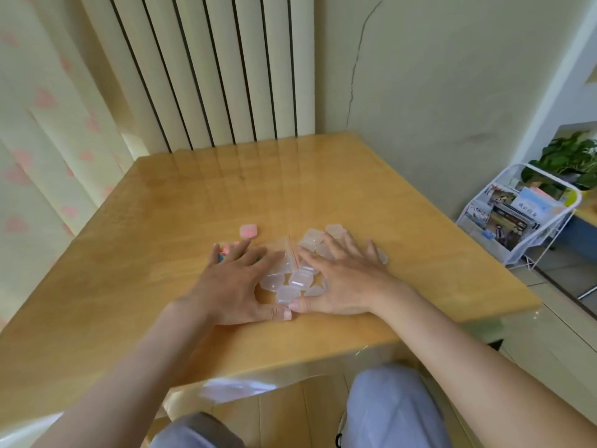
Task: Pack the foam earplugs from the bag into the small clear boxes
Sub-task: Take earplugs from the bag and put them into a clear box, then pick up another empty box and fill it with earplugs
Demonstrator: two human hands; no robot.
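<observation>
both hands down flat on the table [181, 202], palms down, fingers spread and straight, gripping nothing. left hand [232, 286] and right hand [345, 282] ring the boxes [298, 281], a clear heap toward the near edge, about midway between the side edges. the thumbs almost meet on the heap's near side. the bag [289, 253], clear with a red strip, lies on the heap between the two index fingers. coloured earplugs [223, 251] peek out under the left fingers, mostly hidden. a pink box [248, 231] sits just beyond them, apart from the heap.
</observation>
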